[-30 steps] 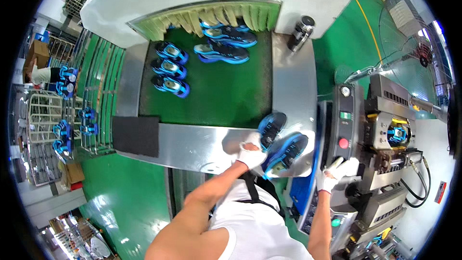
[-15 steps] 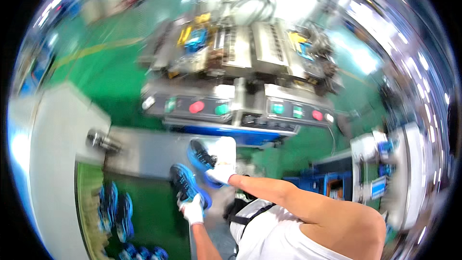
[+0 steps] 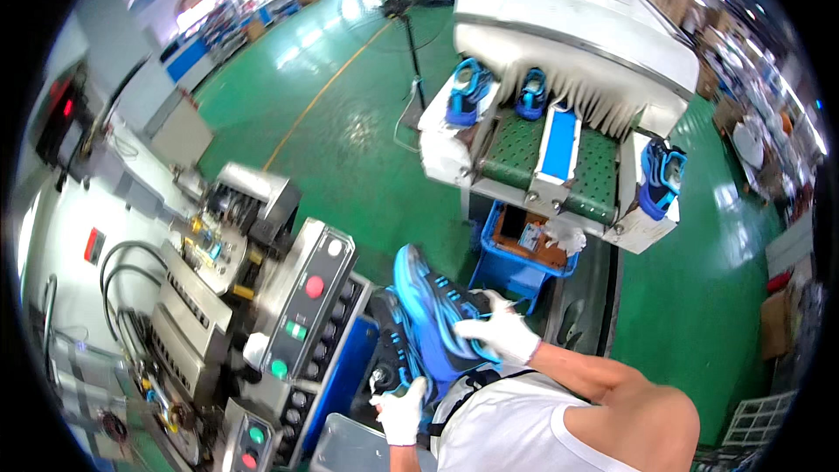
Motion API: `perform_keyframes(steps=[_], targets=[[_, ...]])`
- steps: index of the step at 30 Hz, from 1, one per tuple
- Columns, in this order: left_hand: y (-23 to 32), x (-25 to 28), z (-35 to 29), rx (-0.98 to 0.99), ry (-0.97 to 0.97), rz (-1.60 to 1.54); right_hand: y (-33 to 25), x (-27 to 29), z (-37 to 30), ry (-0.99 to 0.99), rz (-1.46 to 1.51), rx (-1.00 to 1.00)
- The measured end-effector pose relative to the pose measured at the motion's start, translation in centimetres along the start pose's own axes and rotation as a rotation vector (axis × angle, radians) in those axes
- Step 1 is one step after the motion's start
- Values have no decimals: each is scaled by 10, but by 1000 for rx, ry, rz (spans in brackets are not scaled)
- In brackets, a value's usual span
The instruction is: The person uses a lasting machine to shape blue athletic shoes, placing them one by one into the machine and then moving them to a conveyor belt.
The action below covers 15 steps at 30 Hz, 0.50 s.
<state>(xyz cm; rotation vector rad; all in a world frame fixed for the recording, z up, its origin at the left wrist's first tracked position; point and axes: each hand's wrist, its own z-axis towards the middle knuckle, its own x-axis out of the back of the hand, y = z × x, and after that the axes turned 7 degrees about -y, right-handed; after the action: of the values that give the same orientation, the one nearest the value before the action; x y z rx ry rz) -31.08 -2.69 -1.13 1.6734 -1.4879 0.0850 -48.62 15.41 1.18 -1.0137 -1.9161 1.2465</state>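
Each of my hands wears a white glove and grips a black-and-blue sneaker in front of my body. My right hand is closed on the rear of the nearer-right sneaker, whose toe points away from me and whose blue sole side shows. My left hand is closed at the heel end of the other sneaker, which lies partly behind the first. The two sneakers are side by side and overlap in view. Under my left hand is the grey edge of a flat metal surface.
On the left stands a machine with a control panel of red and green buttons. Ahead, a white tunnel machine has a green conveyor belt and sneakers at its mouth. Below it sits a blue crate. A thin stand rises from the green floor.
My view has turned to the right, from the button machine toward the conveyor. Both sneakers, lower over the grey bench before, are now lifted together in my hands.
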Motion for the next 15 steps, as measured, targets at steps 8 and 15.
perform_keyframes(steps=[8,15], targets=[[323,-85,75,-888,-295,116,-60,227,48,915,-169,130],[518,-223,140,-1046,-89,625,-55,404,183,920,-671,-189]])
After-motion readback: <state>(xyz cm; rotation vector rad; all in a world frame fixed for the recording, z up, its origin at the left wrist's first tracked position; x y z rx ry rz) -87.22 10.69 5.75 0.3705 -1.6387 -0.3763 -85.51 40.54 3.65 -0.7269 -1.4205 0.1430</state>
